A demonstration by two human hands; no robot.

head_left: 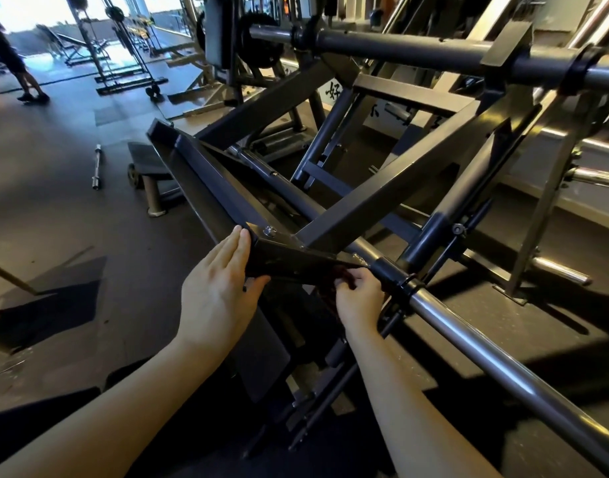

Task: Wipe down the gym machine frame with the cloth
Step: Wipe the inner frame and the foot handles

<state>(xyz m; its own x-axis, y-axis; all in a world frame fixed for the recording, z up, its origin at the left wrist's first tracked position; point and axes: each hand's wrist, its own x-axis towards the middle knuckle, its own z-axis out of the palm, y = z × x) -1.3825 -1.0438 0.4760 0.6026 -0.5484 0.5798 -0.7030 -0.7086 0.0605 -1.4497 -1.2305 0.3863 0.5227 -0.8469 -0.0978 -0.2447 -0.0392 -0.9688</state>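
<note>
**A:** Where do we have the cloth [337, 274] right now?

**B:** It is bunched in our right hand [360, 294], fingers curled and pinching it. We press it against the lower edge of the frame [289, 254], at about 5 o'clock from the middle of our view. It is dark red and small, and much of it is lost in shadow.

**A:** And our left hand [220, 281]?

**B:** It lies wide, fingers straight and flat on the frame's corner at 9 o'clock from the cloth, with the thumb reaching under the plate. We judge it is there to brace us while the other hand rubs.

**A:** Why work at that spot?

**B:** It is a joint where several beams meet, with a bolt [270, 231] on top at 12 o'clock from our left hand. The steel bar [468, 334] runs off toward 4 o'clock, just beside the cloth. Edges like this likely collect grime.

**A:** Do we have any bucket, bottle or bin?

**B:** We see none. A barbell [96, 166] lies loose on the floor [54, 208] at 10 o'clock, well apart from us.

**A:** How far along are we?

**B:** We cannot tell, since most of the long beams lie beyond our reach from here.
</note>
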